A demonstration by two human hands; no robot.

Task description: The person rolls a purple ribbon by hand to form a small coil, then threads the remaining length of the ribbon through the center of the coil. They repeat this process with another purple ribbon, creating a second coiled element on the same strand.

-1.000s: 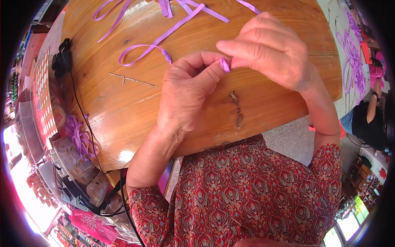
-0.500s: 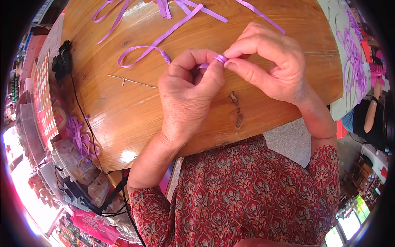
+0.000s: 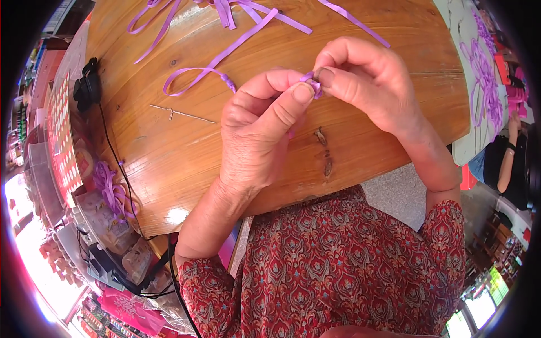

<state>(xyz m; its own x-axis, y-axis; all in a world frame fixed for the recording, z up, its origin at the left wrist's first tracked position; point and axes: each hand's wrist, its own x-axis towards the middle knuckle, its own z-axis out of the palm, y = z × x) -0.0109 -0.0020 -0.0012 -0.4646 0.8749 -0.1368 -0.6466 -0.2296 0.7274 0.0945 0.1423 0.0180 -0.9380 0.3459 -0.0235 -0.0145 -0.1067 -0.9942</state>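
One round wooden table [image 3: 186, 152] fills most of the view, its varnish shining. Over its near edge work two bare hands. The left hand [image 3: 256, 138] is curled nearly shut, thumb and forefinger pinched on a small piece of purple ribbon [image 3: 311, 84]. The right hand [image 3: 366, 84] meets it from the right, fingers bent and closed on the same piece, held just above the tabletop near its middle. Far across the table lie several loose purple ribbon strips [image 3: 225, 11], too tangled to count surely. One strip ends in a loop [image 3: 194, 76]. One thin metal wire [image 3: 183, 114] lies left of the hands. One black cable [image 3: 115, 163] trails along the left edge.
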